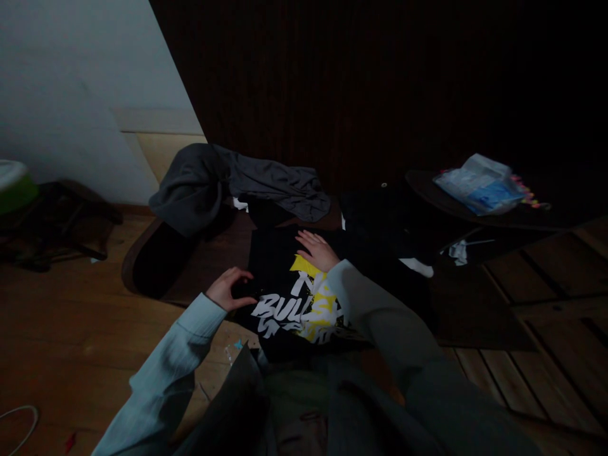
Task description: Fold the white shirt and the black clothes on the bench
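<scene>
A black T-shirt (280,266) with white and yellow lettering lies flat on a low dark wooden table (209,259) in front of me. My right hand (317,250) rests flat on the shirt's upper part, fingers stretched out. My left hand (228,288) is at the shirt's left edge with fingers curled, pinching the black fabric. Both arms wear pale long sleeves.
A crumpled grey garment (228,183) lies at the table's far side, dark clothes (389,221) to the right. A clear plastic bag (479,183) sits on a dark round surface at right. Wooden floor, a white wall and a green-and-white object (14,183) are at left.
</scene>
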`<state>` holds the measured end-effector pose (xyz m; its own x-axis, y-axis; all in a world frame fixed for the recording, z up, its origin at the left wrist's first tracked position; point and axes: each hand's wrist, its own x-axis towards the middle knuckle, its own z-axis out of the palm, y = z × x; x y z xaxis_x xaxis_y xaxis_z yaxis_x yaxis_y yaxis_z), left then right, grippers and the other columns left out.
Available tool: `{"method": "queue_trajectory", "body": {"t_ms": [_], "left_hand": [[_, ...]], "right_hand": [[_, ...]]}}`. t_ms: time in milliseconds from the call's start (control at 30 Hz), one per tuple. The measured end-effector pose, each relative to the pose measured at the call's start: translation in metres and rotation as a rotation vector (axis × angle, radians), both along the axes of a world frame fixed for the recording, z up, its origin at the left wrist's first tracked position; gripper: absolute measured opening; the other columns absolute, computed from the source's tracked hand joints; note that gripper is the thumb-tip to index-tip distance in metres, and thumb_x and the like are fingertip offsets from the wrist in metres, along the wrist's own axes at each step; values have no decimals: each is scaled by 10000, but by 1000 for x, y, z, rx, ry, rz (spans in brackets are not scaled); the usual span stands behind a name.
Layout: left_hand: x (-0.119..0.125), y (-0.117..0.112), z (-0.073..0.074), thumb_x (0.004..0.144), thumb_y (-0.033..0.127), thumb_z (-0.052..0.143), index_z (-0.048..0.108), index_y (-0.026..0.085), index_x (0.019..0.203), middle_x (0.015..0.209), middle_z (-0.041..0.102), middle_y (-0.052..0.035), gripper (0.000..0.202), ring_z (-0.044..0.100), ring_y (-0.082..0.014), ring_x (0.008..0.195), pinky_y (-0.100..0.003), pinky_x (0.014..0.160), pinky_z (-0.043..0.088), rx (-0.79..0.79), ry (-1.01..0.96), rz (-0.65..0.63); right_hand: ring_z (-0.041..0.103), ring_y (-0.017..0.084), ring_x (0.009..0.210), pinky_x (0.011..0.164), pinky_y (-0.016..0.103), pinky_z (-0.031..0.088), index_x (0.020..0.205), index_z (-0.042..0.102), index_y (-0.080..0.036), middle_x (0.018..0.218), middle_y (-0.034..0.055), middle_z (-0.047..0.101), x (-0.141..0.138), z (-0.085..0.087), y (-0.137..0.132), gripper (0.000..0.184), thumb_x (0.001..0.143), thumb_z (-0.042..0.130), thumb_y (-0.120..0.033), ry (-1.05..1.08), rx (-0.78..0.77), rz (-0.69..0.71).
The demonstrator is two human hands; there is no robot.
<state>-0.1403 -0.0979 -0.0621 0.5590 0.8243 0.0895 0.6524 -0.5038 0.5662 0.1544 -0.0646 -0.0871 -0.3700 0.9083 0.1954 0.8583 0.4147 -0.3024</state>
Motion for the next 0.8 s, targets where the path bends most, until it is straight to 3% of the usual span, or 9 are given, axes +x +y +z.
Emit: {"method": "queue_trajectory", "body": {"t_ms": [133, 333, 467, 600, 700, 800], "left_hand": [[4, -8, -5, 609, 163, 491, 540, 196, 729, 749, 532, -21, 134, 507, -172, 768, -291, 729, 428, 32, 124, -27], [0, -4, -5, 461, 52, 359, 415, 194, 513, 629, 459, -7, 161, 471, -146, 673, -244, 631, 393, 72, 176, -79], [-4, -8, -4, 505, 113, 438, 470, 203, 594, 650, 485, 0, 131, 488, -158, 675, -255, 628, 397, 43, 311, -77], [-5, -10, 13, 594, 344, 573, 549, 208, 754, 727, 533, -4, 212, 526, -155, 667, -256, 625, 407, -2, 383, -108], [12, -2, 32, 700, 489, 487, 563, 202, 703, 698, 547, -14, 296, 533, -144, 612, -247, 563, 392, 4, 428, -80], [46, 10, 42, 782, 472, 384, 567, 200, 753, 777, 585, -33, 329, 559, -153, 654, -250, 552, 388, 31, 447, -34]], "right_hand": [[251, 182, 1281, 1035, 400, 232, 1253, 419, -168, 1355, 74, 365, 0, 0, 0, 439, 856, 363, -345, -6, -5, -2], [250, 183, 1282, 1037, 398, 229, 1254, 418, -168, 1363, 65, 353, 0, 1, 0, 442, 860, 348, -357, -11, -14, -1], [260, 175, 1277, 1039, 387, 230, 1251, 422, -168, 1358, 64, 362, 0, 1, -1, 440, 859, 355, -356, -8, -9, -8], [263, 175, 1275, 1037, 388, 232, 1250, 423, -161, 1354, 71, 367, 0, 1, 0, 440, 856, 365, -348, -3, -2, -3], [263, 179, 1276, 1030, 410, 241, 1256, 416, -193, 1358, 59, 363, 0, 1, 0, 433, 857, 361, -352, -3, -9, -2], [264, 182, 1276, 1027, 413, 244, 1254, 418, -194, 1356, 62, 366, 0, 2, 0, 430, 856, 363, -349, -3, -11, -1]]}}
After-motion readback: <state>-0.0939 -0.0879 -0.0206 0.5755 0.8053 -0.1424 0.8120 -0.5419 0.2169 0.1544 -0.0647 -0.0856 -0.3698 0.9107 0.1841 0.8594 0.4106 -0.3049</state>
